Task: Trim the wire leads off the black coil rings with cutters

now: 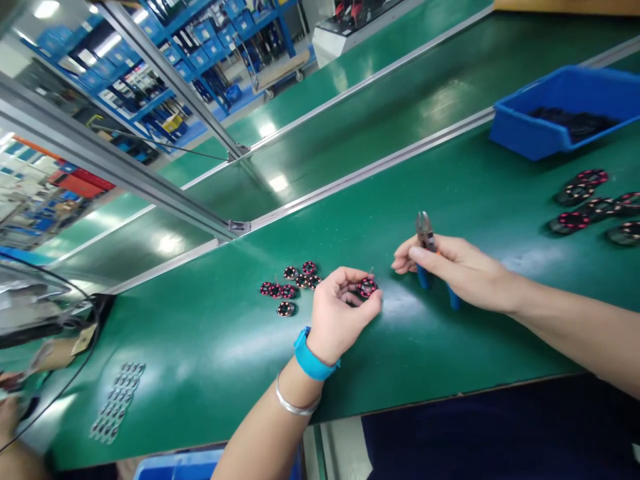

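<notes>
Between the fingers and thumb of my left hand (343,310) is a small round black part (367,287) with pink-red spots around its ring. A thin pin or wire end sticks up from it. My right hand (457,270) is wrapped around a pair of cutting pliers (425,233) with blue handles, the metal jaws pointing up and away from me. The pliers and the part are apart. Just left of my left hand lie several similar round parts (287,291), some with pink spots and some with pale ones.
A blue bin (565,113) with dark pieces stands at the back right. More round parts (590,207) lie below it. Rows of small metallic pieces (117,403) lie at left. An aluminium rail (360,177) runs behind the green table (240,393). Another person's hand (7,413) shows at far left.
</notes>
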Demonstrator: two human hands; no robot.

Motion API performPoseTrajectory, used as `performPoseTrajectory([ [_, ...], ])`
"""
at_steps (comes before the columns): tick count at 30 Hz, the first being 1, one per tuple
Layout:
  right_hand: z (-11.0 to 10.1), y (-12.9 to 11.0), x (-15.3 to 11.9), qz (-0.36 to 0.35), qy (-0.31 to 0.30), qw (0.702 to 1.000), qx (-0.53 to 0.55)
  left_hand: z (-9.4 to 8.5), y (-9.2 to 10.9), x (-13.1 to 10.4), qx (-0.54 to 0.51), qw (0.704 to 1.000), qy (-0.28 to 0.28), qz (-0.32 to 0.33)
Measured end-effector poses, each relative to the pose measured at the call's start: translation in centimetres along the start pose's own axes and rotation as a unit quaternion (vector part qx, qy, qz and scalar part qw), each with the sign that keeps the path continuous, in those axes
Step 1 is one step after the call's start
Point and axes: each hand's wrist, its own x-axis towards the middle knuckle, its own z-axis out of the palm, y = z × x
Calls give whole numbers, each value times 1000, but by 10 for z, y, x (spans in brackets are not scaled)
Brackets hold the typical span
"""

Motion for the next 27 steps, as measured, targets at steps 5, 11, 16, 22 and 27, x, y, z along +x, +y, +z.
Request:
performPoseTrajectory([
  [5, 1, -5, -5, 8, -104, 992, -71, 7, -12, 4, -133, 986, -13, -99],
  [11, -6, -5, -9, 222, -290, 930, 35, -3, -11, -1, -61, 991, -50, -105],
  [16, -16, -3, -12, 219, -332, 917, 31, -10, -6, -6, -159, 966, -121, -166],
  [22, -26, -6, -12, 218, -365, 905, -8, -14, -10, -4, -207, 943, -192, -177],
  [27, -32, -7, -10, 220, -414, 882, -50, -21, -13, 0, -214, 918, -267, -200],
])
